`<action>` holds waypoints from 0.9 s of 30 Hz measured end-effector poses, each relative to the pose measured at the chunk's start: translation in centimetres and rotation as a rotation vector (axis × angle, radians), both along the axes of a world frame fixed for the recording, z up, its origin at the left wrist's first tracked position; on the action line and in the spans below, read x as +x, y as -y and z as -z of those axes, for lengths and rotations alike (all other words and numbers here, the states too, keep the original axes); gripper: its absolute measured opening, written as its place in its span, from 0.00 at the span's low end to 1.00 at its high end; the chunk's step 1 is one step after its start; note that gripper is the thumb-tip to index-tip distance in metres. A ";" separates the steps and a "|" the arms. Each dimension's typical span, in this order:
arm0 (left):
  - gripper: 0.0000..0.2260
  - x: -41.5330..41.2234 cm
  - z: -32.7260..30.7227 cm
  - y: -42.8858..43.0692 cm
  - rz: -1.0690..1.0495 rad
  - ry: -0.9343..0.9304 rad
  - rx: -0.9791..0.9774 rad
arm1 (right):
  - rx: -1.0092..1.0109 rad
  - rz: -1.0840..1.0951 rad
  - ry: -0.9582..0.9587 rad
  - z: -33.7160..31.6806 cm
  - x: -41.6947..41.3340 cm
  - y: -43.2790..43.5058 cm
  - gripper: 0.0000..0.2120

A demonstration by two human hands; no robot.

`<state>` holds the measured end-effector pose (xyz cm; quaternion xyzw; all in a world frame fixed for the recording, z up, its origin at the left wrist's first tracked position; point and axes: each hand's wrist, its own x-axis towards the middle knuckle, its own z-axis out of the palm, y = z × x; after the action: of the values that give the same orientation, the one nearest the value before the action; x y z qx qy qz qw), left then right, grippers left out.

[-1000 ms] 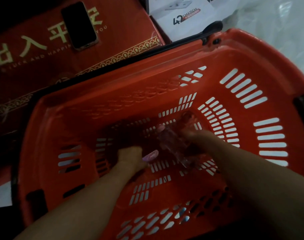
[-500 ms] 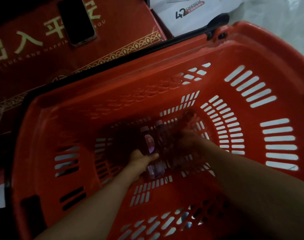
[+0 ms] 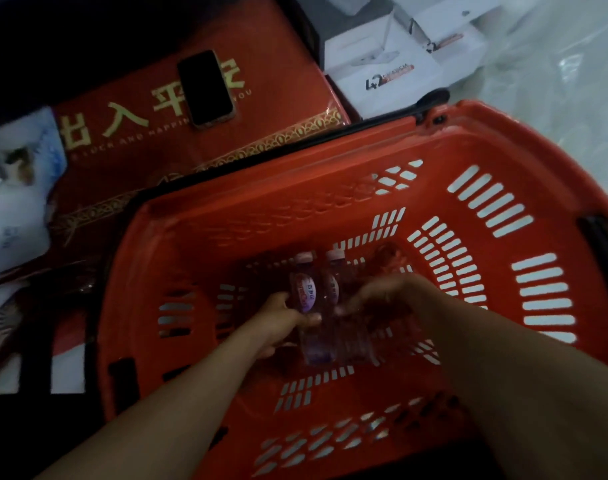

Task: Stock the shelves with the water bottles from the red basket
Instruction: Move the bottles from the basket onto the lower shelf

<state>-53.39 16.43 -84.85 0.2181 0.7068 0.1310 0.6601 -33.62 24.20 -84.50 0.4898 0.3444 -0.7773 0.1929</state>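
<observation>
Both my hands reach down into the red basket [image 3: 330, 216]. Small clear water bottles with pale pink caps and purple labels lie side by side on its slotted floor. My left hand [image 3: 278, 320] grips the leftmost bottle [image 3: 304, 292] around its middle, thumb across the label. A second bottle [image 3: 333, 285] lies right beside it. My right hand [image 3: 389, 299] curls over a third bottle [image 3: 387, 258], whose red-tinted top shows just beyond the fingers. The lower parts of the bottles are dim and partly hidden by my hands.
A red mat with gold lettering [image 3: 157, 140] lies left of the basket with a black phone [image 3: 205, 88] on it. White cartons [image 3: 392, 67] sit behind the basket. Pale packaging [image 3: 15, 188] lies at the far left. The basket's black handle [image 3: 430, 102] runs along its back rim.
My left hand has shifted from the basket floor onto the leftmost bottle and closed round it. The bottles now lie lined up together. The view has pulled back, showing more mat and cartons.
</observation>
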 end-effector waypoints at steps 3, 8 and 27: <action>0.24 -0.9 -3.8 -1.0 0.052 -0.040 0.124 | 0.074 0.076 -0.095 -2.8 -0.7 -0.4 0.28; 0.20 -2.5 -12.8 -2.0 0.197 0.016 0.306 | 0.184 0.256 -0.341 -8.0 -0.2 -0.2 0.23; 0.25 -14.0 -35.3 -7.2 0.005 -0.012 1.159 | 1.206 0.626 -0.544 -33.3 -14.0 -4.5 0.28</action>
<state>-67.37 23.66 -49.60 0.5464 0.5228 0.4939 0.4291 -47.65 28.70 -51.19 0.3760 0.5920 -0.5656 -0.4339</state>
